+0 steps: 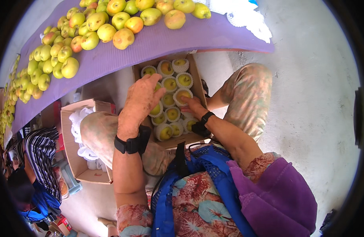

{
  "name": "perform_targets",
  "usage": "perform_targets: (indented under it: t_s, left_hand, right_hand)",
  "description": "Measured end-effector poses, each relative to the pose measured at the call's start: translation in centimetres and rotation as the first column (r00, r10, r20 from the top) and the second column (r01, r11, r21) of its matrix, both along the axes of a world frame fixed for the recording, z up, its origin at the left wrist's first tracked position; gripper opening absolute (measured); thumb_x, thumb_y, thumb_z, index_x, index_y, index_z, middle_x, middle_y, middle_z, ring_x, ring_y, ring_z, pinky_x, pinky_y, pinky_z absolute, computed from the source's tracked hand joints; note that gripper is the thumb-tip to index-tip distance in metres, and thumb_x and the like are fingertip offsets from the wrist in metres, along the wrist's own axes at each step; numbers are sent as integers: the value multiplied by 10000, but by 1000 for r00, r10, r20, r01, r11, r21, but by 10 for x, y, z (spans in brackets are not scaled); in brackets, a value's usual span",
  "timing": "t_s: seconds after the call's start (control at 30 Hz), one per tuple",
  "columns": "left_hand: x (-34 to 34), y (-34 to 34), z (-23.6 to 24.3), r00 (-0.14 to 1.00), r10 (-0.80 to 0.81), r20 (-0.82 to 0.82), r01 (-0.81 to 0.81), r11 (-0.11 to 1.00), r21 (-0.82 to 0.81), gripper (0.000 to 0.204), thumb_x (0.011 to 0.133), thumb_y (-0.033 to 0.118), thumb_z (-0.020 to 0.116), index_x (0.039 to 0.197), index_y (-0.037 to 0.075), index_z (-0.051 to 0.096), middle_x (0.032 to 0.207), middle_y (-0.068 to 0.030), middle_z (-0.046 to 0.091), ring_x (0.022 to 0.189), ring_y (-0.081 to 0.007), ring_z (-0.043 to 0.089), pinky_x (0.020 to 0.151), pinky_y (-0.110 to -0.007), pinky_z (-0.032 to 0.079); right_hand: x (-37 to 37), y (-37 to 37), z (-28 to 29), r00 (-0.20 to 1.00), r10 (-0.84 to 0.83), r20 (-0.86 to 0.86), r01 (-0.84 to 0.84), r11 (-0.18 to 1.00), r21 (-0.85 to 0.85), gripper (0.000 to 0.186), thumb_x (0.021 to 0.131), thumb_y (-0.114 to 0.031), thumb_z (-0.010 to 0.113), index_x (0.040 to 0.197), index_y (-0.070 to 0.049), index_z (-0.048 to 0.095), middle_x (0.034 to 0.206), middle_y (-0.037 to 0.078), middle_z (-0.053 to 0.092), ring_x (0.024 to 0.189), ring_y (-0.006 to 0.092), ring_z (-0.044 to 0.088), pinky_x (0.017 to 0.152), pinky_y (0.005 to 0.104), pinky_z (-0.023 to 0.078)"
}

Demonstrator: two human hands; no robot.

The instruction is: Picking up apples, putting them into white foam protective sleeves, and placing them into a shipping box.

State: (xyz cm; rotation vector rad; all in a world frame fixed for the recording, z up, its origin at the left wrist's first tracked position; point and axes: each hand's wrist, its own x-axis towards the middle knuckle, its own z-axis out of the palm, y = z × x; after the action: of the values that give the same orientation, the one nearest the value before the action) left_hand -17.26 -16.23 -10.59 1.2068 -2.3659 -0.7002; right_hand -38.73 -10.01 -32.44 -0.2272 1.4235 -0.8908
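Rows of yellow-green apples [173, 114] in white foam nets fill an open cardboard box [199, 75] between my knees. My right hand [194, 108] is at the box's right side, its fingers closed around a reddish-yellow netted apple [182, 97]. Over the left side of the box, my left hand [141, 96] is held with thumb and forefinger apart. A netted apple shows partly between them, and the other fingers are hidden behind the back of the hand. A black band circles each wrist.
A purple-covered table [150, 45] ahead carries many loose apples [96, 21], with white foam nets [249, 19] at its right end. Left of my knee stands a cardboard box [81, 170] holding white foam nets. Another person in striped clothing [42, 158] is at the far left.
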Motion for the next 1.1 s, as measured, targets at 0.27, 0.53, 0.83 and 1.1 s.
perform_targets:
  t_s: [0.27, 0.53, 0.83, 1.1]
  left_hand:
    - [3, -4, -9, 998, -27, 60, 28, 999, -29, 338, 826, 176, 664, 1122, 38, 575, 927, -192, 610, 852, -386, 582, 739, -448, 462]
    - [5, -4, -13, 986, -7, 167, -1, 999, 51, 331, 827, 183, 667, 1109, 40, 570, 984, -210, 621, 926, -409, 580, 785, -468, 470]
    - [-7, -3, -18, 943, -65, 325, -10, 974, 224, 245, 831, 235, 644, 960, 26, 648, 886, -221, 648, 871, -408, 608, 763, -459, 485]
    - [-44, 2, -141, 997, 21, 77, -52, 901, 430, 369, 785, 298, 646, 938, -37, 660, 973, -272, 637, 931, -424, 615, 811, -452, 499]
  right_hand:
    - [-5, 8, -12, 1000, -25, -17, 26, 998, 51, 521, 856, -277, 681, 1238, 5, 465, 1102, 178, 566, 881, 333, 627, 704, 384, 582]
    - [5, 6, -24, 986, -143, -80, 155, 973, 170, 516, 877, -300, 665, 1241, -2, 452, 1101, 198, 553, 915, 333, 619, 725, 417, 594]
    - [11, 9, 7, 910, 53, -411, 14, 987, 159, 446, 806, -282, 706, 1077, 48, 576, 934, 157, 646, 696, 241, 666, 463, 307, 541]
    - [5, 9, 4, 948, 35, -315, -9, 997, 82, 475, 796, -271, 718, 1093, 63, 558, 957, 162, 643, 719, 238, 667, 486, 306, 547]
